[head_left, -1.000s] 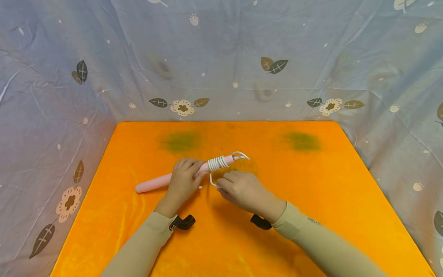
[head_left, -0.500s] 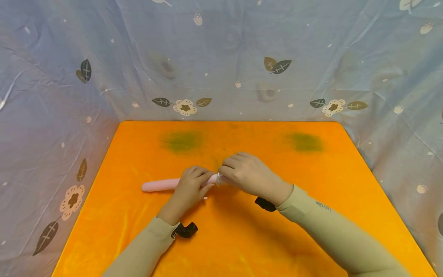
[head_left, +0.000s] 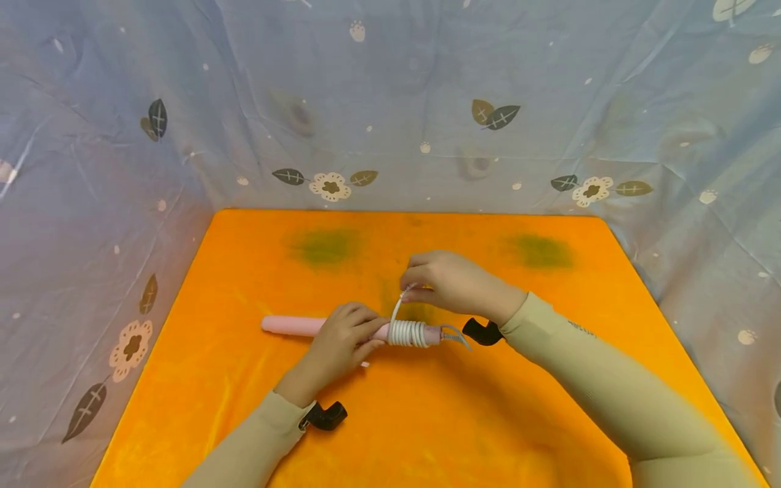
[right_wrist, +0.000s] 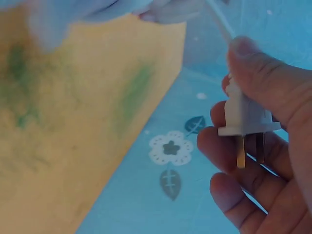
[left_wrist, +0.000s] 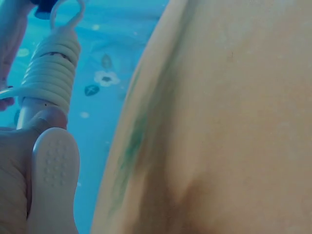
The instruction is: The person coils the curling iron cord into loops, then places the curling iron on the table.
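Note:
A pink curling iron [head_left: 291, 325] lies nearly level above the table, its barrel end to the left. My left hand [head_left: 344, 337] grips it around the middle, beside the clamp lever [left_wrist: 56, 170] with raised dots. Several turns of white cord [head_left: 407, 333] wrap the handle, and a loop of cord sticks out past its right end. My right hand [head_left: 457, 283] is beyond the handle, up and right of the left hand. Between its thumb and fingers it pinches the two-pin plug [right_wrist: 246, 113], from which a short stretch of cord runs taut to the wraps.
An orange cloth covers the table [head_left: 244, 420], with two greenish smudges toward the back. A patterned grey-blue curtain [head_left: 390, 102] encloses the back and both sides. A black camera mount [head_left: 326, 415] sits at the left wrist, another [head_left: 483, 332] at the right.
My right hand has gone from the near side of the handle, over it, to the far side, carrying the cord's end around. The curling iron has shifted slightly right and turned more level.

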